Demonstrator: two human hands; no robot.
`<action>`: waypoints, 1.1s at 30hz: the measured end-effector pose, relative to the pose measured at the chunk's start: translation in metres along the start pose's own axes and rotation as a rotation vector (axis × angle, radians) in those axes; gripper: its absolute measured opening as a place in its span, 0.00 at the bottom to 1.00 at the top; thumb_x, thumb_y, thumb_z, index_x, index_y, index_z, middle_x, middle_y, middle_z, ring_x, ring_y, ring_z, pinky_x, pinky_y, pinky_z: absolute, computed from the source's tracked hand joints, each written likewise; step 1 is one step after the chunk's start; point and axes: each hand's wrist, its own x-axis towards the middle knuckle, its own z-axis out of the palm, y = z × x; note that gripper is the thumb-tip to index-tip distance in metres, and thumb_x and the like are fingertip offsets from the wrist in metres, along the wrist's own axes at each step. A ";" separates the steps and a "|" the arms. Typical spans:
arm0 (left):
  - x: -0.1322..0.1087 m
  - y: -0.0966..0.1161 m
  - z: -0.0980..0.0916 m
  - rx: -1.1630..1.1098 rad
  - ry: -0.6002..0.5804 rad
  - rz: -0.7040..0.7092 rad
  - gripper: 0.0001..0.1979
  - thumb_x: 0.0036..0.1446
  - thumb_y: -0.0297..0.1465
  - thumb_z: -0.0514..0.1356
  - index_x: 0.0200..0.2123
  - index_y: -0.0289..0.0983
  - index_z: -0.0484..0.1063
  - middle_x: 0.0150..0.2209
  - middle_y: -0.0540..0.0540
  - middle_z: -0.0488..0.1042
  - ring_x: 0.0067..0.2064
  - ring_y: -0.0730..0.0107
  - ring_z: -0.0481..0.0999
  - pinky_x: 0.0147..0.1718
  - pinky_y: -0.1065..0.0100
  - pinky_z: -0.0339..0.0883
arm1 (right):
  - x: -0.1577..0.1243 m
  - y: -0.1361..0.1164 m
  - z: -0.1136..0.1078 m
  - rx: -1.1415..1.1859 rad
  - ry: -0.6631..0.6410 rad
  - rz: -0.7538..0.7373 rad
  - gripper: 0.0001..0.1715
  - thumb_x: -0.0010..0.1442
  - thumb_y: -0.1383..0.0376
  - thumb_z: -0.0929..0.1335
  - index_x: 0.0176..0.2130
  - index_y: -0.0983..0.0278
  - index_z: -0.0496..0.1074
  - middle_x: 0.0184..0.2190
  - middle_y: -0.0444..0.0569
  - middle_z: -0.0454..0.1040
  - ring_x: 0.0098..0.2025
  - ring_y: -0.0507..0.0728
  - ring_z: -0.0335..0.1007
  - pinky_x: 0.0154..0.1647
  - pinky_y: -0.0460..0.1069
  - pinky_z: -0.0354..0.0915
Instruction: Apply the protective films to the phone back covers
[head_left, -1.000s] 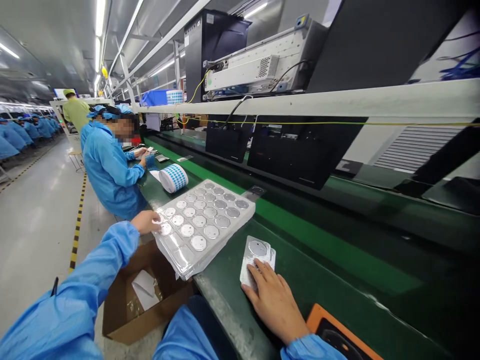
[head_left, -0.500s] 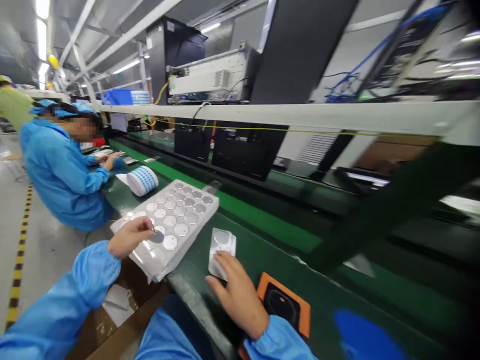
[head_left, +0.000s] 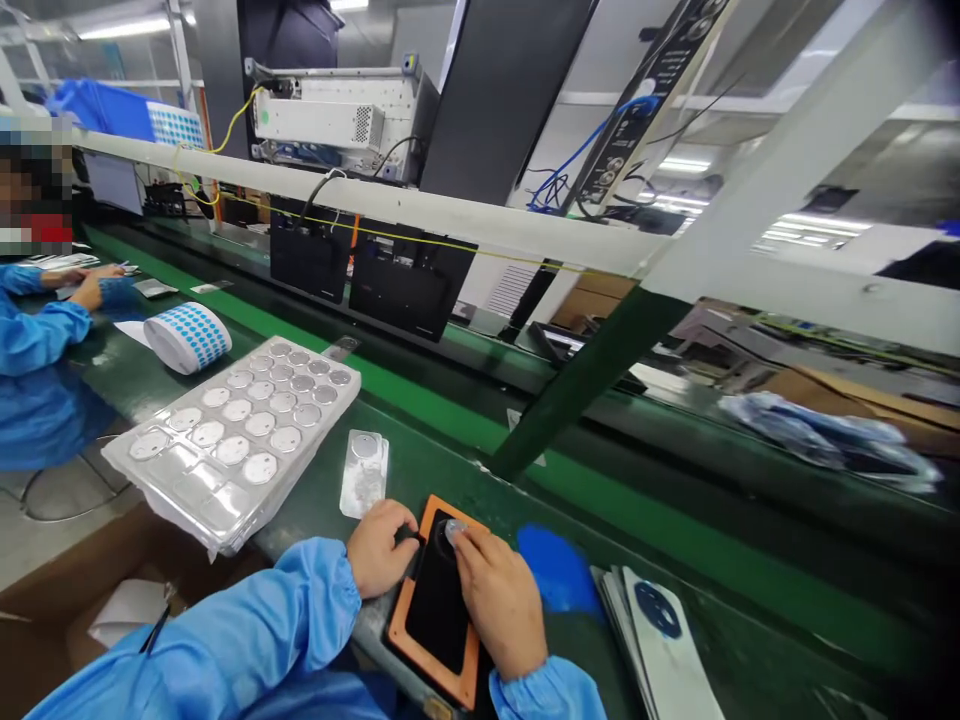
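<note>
An orange-framed fixture [head_left: 403, 612] with a black inner plate lies in front of me. My right hand [head_left: 504, 598] reaches over its right side, thumb and fingers pinching a small, shiny round disc [head_left: 453, 530] above the black plate. At the fixture's upper left edge, my left hand [head_left: 381, 548] is closed with its fingers curled; whatever it may hold is hidden. Just beyond that hand lies a small clear plastic card [head_left: 365, 475] with a round area on it. A clear blister tray [head_left: 202, 492] holding rows of round, silvery discs stands to the left.
Behind the tray sits a roll of blue-dotted labels [head_left: 191, 335]. On the right are a blue patch [head_left: 559, 568] and a stack of white sheets [head_left: 679, 650]. A slanted green post [head_left: 577, 390] rises behind the bench. A co-worker's hands [head_left: 94, 285] work at far left.
My view has turned right. My left hand has moved from the tray to the fixture. My right hand has left the plastic card and now pinches a disc over the fixture.
</note>
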 end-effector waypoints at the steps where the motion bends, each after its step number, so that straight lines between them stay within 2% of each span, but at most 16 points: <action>1: -0.001 -0.004 0.002 0.018 0.003 0.011 0.09 0.50 0.21 0.60 0.35 0.39 0.70 0.38 0.47 0.73 0.43 0.63 0.71 0.46 0.61 0.65 | 0.000 0.000 0.004 -0.002 -0.030 -0.017 0.15 0.67 0.66 0.62 0.46 0.61 0.77 0.45 0.51 0.79 0.44 0.59 0.74 0.43 0.53 0.66; 5: -0.005 -0.010 0.003 0.062 0.006 0.040 0.08 0.51 0.22 0.59 0.34 0.39 0.69 0.38 0.47 0.73 0.44 0.63 0.71 0.45 0.61 0.65 | -0.007 -0.009 0.008 0.035 -0.088 -0.030 0.15 0.67 0.63 0.63 0.50 0.59 0.75 0.50 0.51 0.77 0.51 0.60 0.71 0.49 0.54 0.65; 10: -0.002 -0.008 0.005 0.087 0.005 0.083 0.08 0.52 0.21 0.58 0.35 0.39 0.68 0.38 0.47 0.73 0.44 0.62 0.70 0.45 0.61 0.65 | -0.009 -0.017 -0.002 0.034 -0.178 0.020 0.17 0.66 0.64 0.63 0.53 0.58 0.73 0.55 0.50 0.74 0.54 0.61 0.69 0.51 0.56 0.63; 17: 0.000 0.000 0.005 0.125 0.000 0.158 0.09 0.53 0.21 0.58 0.36 0.39 0.69 0.39 0.45 0.73 0.46 0.60 0.70 0.48 0.57 0.66 | -0.006 -0.015 -0.012 0.068 -0.213 0.026 0.19 0.66 0.65 0.62 0.54 0.57 0.72 0.58 0.49 0.72 0.58 0.61 0.68 0.54 0.57 0.62; 19: 0.005 0.006 0.009 0.155 -0.044 0.233 0.12 0.53 0.21 0.58 0.40 0.40 0.70 0.41 0.45 0.74 0.49 0.59 0.69 0.53 0.55 0.63 | -0.009 -0.020 -0.010 0.089 -0.210 0.048 0.20 0.66 0.64 0.62 0.55 0.58 0.72 0.58 0.50 0.71 0.59 0.61 0.67 0.55 0.58 0.62; 23: 0.015 0.017 0.019 0.306 -0.228 0.353 0.18 0.55 0.24 0.59 0.49 0.42 0.72 0.50 0.44 0.75 0.58 0.51 0.64 0.59 0.46 0.54 | -0.018 -0.024 -0.011 0.166 -0.151 0.100 0.19 0.66 0.66 0.62 0.54 0.59 0.72 0.56 0.51 0.74 0.58 0.60 0.68 0.57 0.59 0.61; 24: 0.016 0.018 0.021 0.342 -0.267 0.365 0.18 0.55 0.25 0.59 0.50 0.43 0.72 0.51 0.45 0.75 0.60 0.49 0.61 0.59 0.44 0.53 | -0.023 -0.016 -0.014 0.185 -0.127 0.122 0.19 0.66 0.65 0.62 0.53 0.59 0.73 0.55 0.51 0.75 0.58 0.59 0.68 0.58 0.58 0.61; 26: 0.018 0.019 0.023 0.392 -0.315 0.375 0.18 0.56 0.26 0.59 0.50 0.44 0.73 0.53 0.45 0.75 0.62 0.46 0.58 0.57 0.41 0.52 | -0.037 0.013 -0.026 0.178 -0.068 0.236 0.18 0.66 0.61 0.62 0.52 0.60 0.73 0.53 0.52 0.76 0.57 0.60 0.69 0.59 0.58 0.61; 28: 0.018 0.017 0.023 0.416 -0.340 0.383 0.18 0.56 0.26 0.59 0.50 0.44 0.73 0.54 0.45 0.75 0.63 0.45 0.57 0.56 0.40 0.50 | -0.059 0.060 -0.044 0.085 -0.026 0.488 0.26 0.64 0.53 0.63 0.53 0.65 0.72 0.53 0.58 0.74 0.57 0.63 0.68 0.59 0.59 0.61; 30: 0.019 0.016 0.023 0.427 -0.347 0.386 0.17 0.56 0.25 0.58 0.48 0.44 0.73 0.53 0.45 0.75 0.63 0.44 0.56 0.56 0.39 0.49 | -0.081 0.112 -0.064 -0.082 -0.106 0.865 0.38 0.59 0.45 0.64 0.55 0.71 0.70 0.56 0.66 0.71 0.58 0.69 0.66 0.59 0.61 0.60; 31: 0.019 0.015 0.023 0.430 -0.347 0.386 0.17 0.56 0.25 0.58 0.48 0.44 0.74 0.53 0.45 0.75 0.63 0.44 0.56 0.56 0.39 0.49 | -0.091 0.135 -0.072 -0.109 -0.212 1.031 0.43 0.57 0.42 0.64 0.55 0.74 0.69 0.56 0.69 0.70 0.59 0.71 0.65 0.58 0.62 0.60; 33: 0.018 0.015 0.023 0.435 -0.337 0.381 0.16 0.55 0.24 0.58 0.46 0.43 0.74 0.52 0.44 0.76 0.63 0.43 0.55 0.55 0.38 0.49 | -0.105 0.168 -0.082 -0.072 -0.320 1.123 0.42 0.52 0.41 0.66 0.47 0.73 0.75 0.47 0.68 0.76 0.52 0.72 0.71 0.50 0.59 0.65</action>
